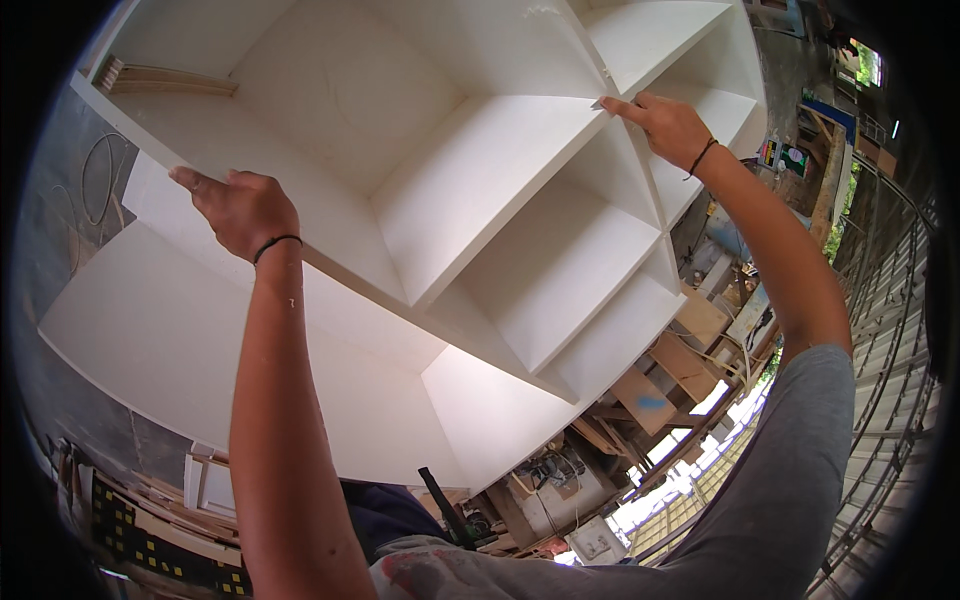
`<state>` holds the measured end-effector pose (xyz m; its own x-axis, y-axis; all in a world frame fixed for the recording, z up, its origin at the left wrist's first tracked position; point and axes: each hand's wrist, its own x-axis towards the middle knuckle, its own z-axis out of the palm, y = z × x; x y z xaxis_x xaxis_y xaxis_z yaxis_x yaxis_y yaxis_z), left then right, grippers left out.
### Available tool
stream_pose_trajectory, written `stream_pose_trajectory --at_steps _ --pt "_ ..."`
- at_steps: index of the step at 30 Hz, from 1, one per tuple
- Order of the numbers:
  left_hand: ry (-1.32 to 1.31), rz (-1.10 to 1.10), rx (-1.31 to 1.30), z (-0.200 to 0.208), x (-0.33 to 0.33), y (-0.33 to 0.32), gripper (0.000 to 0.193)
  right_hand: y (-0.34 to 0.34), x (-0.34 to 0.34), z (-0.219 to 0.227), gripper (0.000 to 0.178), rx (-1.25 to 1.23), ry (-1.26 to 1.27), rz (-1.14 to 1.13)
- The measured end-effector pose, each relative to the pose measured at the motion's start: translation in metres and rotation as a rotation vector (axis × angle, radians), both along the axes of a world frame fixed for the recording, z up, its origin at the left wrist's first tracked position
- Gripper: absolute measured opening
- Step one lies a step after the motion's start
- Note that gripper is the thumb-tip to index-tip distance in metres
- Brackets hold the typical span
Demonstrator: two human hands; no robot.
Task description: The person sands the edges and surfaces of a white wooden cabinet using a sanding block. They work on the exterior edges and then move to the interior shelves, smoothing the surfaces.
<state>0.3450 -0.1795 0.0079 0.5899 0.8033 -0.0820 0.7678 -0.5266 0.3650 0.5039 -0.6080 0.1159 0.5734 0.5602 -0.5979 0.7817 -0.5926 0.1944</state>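
A large white shelving cabinet (520, 330) with several open compartments fills the middle of the view, tilted in the picture. My left hand (245, 212) is closed round the long front edge of its side panel, thumb along the edge. At the upper right, my right hand (672, 130) reaches to the spot where a shelf's front edge meets an upright divider (590, 60). Its index finger points forward and presses there, while the other fingers curl in. A small greyish bit shows under the fingertips, too small to name.
Wooden strips (170, 82) lie in the cabinet's upper left corner. A loose cable (97, 180) rests on the grey floor at left. Boards (640, 400) and workshop clutter stand beyond the right side. A corrugated wall (880, 360) runs along the far right.
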Motion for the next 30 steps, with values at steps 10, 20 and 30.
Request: stream_pose_trajectory --at_steps 10,20,30 --pt "0.031 0.017 -0.032 0.004 0.001 0.003 0.069 0.048 0.06 -0.008 0.069 0.113 -0.152 0.212" --pt "0.029 -0.007 -0.005 0.001 0.001 0.001 0.068 0.067 0.054 -0.006 0.067 0.119 -0.123 0.178" --pt "0.008 0.011 -0.039 0.003 0.002 0.001 0.067 0.013 0.026 -0.005 0.061 0.107 0.024 -0.002"
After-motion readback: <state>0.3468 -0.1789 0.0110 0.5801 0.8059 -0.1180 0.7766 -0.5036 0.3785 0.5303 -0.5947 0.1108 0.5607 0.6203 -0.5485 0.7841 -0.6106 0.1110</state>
